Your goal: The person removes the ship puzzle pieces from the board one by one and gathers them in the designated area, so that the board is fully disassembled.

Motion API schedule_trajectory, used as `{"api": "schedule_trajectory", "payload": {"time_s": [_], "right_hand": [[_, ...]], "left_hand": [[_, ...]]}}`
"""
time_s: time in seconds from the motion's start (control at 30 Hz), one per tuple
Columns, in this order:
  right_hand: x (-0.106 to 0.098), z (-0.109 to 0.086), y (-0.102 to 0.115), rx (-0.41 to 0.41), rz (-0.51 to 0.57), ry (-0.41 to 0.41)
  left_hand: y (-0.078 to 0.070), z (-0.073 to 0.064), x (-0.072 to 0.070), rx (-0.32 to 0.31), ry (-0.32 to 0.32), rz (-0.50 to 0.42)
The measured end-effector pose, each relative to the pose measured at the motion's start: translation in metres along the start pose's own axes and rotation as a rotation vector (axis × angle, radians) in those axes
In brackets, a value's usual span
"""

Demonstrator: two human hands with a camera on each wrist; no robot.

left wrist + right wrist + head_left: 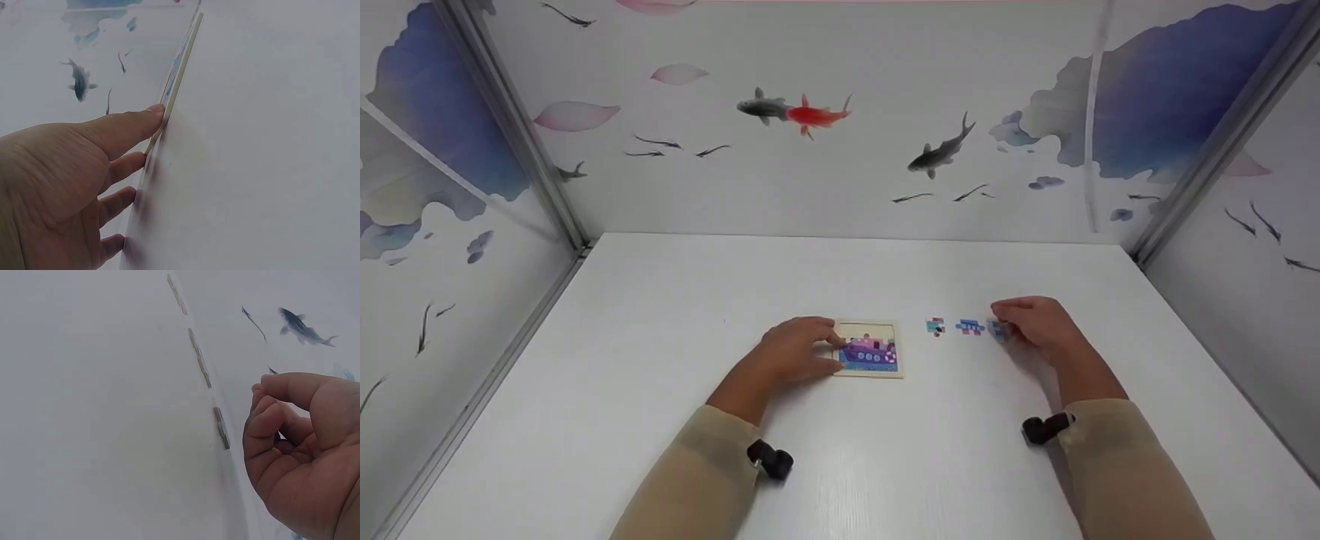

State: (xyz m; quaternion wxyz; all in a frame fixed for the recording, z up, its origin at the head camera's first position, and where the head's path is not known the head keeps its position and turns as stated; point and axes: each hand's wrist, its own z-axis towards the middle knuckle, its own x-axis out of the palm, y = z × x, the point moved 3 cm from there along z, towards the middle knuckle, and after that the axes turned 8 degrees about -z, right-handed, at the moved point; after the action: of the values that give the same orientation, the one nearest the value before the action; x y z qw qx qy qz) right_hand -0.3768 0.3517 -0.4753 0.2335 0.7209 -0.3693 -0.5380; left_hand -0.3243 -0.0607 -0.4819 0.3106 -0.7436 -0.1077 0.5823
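Note:
A wooden jigsaw puzzle tray (901, 349) with a purple ship picture lies flat in front of me. Its upper part shows bare wood. My left hand (799, 349) rests at the tray's left side, thumb and fingertips on the edge; in the left wrist view the fingers (121, 202) look mostly straight. To the right of the tray lie three loose puzzle pieces, a left one (935, 327), a middle one (970, 327) and a right one (997, 330). My right hand (1035, 319) hovers by the right piece, fingers curled, thumb and index tips together, nothing visible between them.
A white table (870, 465) carries everything. Behind it stands a white panel (825, 187) printed with fish, with further panels on both sides. Each sleeve has a small black camera at the cuff, a left one (770, 459) and a right one (1046, 429).

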Motion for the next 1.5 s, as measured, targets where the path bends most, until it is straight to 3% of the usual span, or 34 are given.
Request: {"api": "schedule_trajectory", "payload": {"time_s": [0.23, 0.6, 0.9, 1.23, 1.5], "right_hand": [[0.022, -0.010, 0.029, -0.078, 0.005, 0.050], [0.075, -0.028, 0.081, -0.136, -0.019, 0.133], [0.118, -0.030, 0.114, -0.230, -0.070, 0.230], [0.139, -0.034, 0.144, -0.284, 0.008, 0.319], [0.144, -0.029, 0.145, -0.293, 0.010, 0.316]], "left_hand": [[0.002, 0.001, 0.002, -0.017, -0.006, -0.002], [0.002, 0.002, 0.002, -0.029, -0.012, -0.011], [0.002, 0.003, 0.001, -0.034, -0.007, -0.012], [0.001, 0.002, 0.000, 0.011, 0.006, 0.017], [0.000, 0.003, 0.000, -0.011, 0.001, 0.001]]}}
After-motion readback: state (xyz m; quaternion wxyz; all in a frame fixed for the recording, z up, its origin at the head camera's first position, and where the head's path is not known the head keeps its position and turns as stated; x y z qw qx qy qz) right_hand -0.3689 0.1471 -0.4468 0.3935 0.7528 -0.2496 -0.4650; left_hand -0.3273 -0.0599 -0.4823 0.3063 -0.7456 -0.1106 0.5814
